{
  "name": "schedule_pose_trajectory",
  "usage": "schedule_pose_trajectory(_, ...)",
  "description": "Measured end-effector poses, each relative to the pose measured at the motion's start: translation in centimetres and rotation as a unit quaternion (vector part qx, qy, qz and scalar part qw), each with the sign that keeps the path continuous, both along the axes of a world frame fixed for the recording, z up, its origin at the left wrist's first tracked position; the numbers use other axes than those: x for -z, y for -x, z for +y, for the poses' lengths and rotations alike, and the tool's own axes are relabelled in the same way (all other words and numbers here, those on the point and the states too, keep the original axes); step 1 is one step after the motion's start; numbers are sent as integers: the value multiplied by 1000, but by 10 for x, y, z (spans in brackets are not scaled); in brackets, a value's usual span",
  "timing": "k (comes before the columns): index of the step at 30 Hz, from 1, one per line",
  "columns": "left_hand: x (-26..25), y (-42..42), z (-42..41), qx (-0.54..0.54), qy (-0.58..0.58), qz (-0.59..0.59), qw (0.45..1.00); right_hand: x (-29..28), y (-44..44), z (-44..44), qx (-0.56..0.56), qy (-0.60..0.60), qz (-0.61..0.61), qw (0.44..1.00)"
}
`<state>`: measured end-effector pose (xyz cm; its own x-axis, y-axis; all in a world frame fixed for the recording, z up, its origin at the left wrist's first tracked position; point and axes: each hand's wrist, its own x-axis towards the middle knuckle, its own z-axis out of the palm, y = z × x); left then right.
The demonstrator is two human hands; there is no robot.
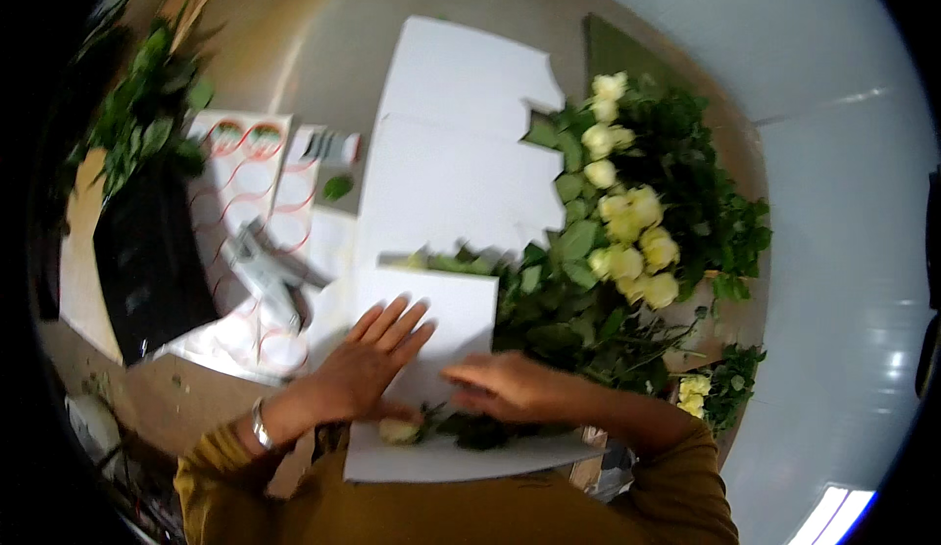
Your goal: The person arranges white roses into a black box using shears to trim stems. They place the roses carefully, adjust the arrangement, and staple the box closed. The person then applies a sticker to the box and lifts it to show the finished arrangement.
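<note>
My left hand (pixel 367 357) lies spread, palm down, on a white paper sheet (pixel 456 295) before me, its thumb by a pale rose bloom (pixel 399 431). Over the right part of the same sheet is my right hand (pixel 485 387), blurred, its fingers partly curled; whether it holds anything I cannot tell. Dark green rose leaves (pixel 478 431) lie under and below it, on a white sheet's near part (pixel 456 464) close to my body. Behind, more leaves stick out past the paper's far edge. To the right lies a pile of cream-yellow roses (pixel 625 266) with leafy stems.
Large white sheets (pixel 463 185) lie farther back. At left are a grey stapler-like tool (pixel 265 277) on sheets of round stickers (pixel 242 199), a small striped box (pixel 331 146), a loose leaf (pixel 338 188) and a black object (pixel 151 266) beside greenery (pixel 147 118). More yellow roses (pixel 693 394) lie at lower right.
</note>
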<state>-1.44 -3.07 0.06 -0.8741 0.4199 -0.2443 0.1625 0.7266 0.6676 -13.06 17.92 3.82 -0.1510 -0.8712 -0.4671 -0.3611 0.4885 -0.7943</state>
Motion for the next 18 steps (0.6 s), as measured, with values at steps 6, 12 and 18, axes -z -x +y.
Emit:
schedule_pose_trajectory(6,-14,11,3,-11,10,-53,999,-2,327,39,268,31,402,875)
schedule_pose_trajectory(12,-12,4,5,-4,21,-91,996,66,455,1,337,-300,320,833)
schedule_pose_trajectory(18,-28,14,7,-71,-37,-78,994,57,442,35,277,-195,424,840)
